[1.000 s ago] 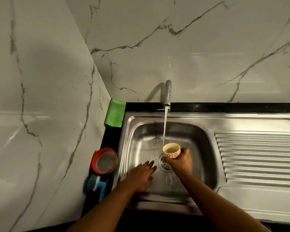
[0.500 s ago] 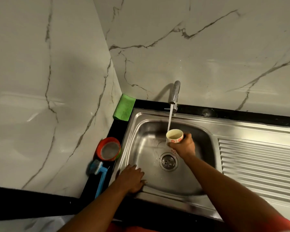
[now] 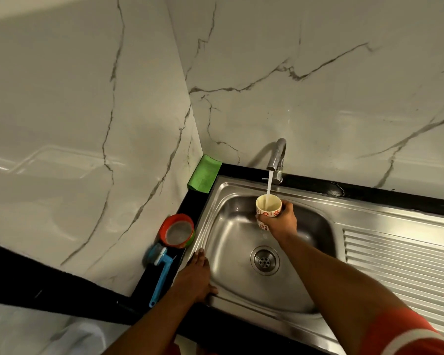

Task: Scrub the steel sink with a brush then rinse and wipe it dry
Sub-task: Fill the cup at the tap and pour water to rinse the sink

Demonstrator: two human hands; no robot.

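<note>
Two hands in view: both bare, reaching over a steel sink set into a black counter.
Brush: blue plastic long-handled scrub brush (image 3: 160, 271) lies on the black counter ledge (image 3: 187, 201) left of the sink, head toward the wall, handle toward the viewer; no hand touches it.
Container: round red-rimmed tub (image 3: 177, 231) stands on the ledge just behind the brush head.
Cloth: green folded cloth (image 3: 203, 173) lies in the back corner of the ledge, against the white veined marble wall (image 3: 87, 124).
Left hand: left hand (image 3: 194, 278) rests flat on the front-left rim of the sink, fingers straight and together, thumb along the front edge; it holds nothing.
Sink: stainless steel sink basin (image 3: 231, 252), with round metal drain strainer (image 3: 264, 260) at the bottom centre.
Tap: curved chrome tap (image 3: 276, 160) on the back edge, running; the stream falls into the cup.
Cup: small cream cup with red flower print (image 3: 268, 206), held upright under the stream, above the basin.
Right hand: right hand (image 3: 282, 221) grips the cup from the right side, fingers curled round its wall.
Drainboard: ribbed steel drainboard (image 3: 400, 257) extends right of the basin.
Sleeve: red sleeve with a pale stripe (image 3: 405, 334) on the right arm, lower right.
</note>
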